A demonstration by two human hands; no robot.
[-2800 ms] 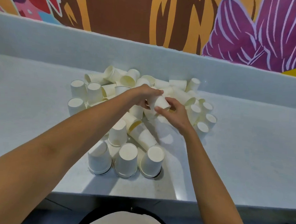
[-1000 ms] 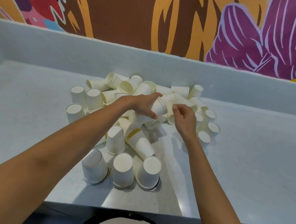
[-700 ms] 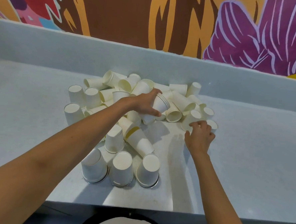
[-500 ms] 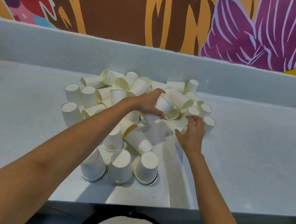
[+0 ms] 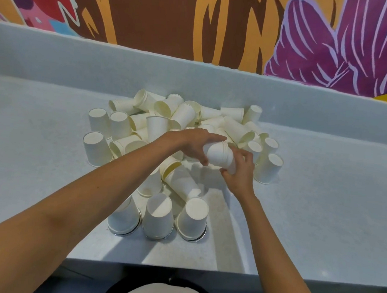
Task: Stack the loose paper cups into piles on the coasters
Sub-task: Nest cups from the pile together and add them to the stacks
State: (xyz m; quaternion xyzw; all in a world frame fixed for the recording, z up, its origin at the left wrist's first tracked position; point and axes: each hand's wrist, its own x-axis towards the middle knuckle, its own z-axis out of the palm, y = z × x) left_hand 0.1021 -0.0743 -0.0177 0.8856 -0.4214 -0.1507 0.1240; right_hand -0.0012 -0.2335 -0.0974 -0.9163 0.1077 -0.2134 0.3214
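Clasping nested cups (image 5: 219, 153) | left hand (image 5: 193, 144), right hand (image 5: 239, 171) grips wrapped | coasters (image 5: 123, 232) mostly hidden

3 upturned cups (image 5: 159, 214) stand on coasters (image 5: 124, 232) before the heap (image 5: 185, 121).

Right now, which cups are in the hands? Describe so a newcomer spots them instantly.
Start at the big jumble of loose cups on the grey counter. At its near right edge, the left hand and right hand meet around a short nested stack of cups. Unlike every neighbouring cup, it is lifted off the counter, tilted, with several rims bunched together.
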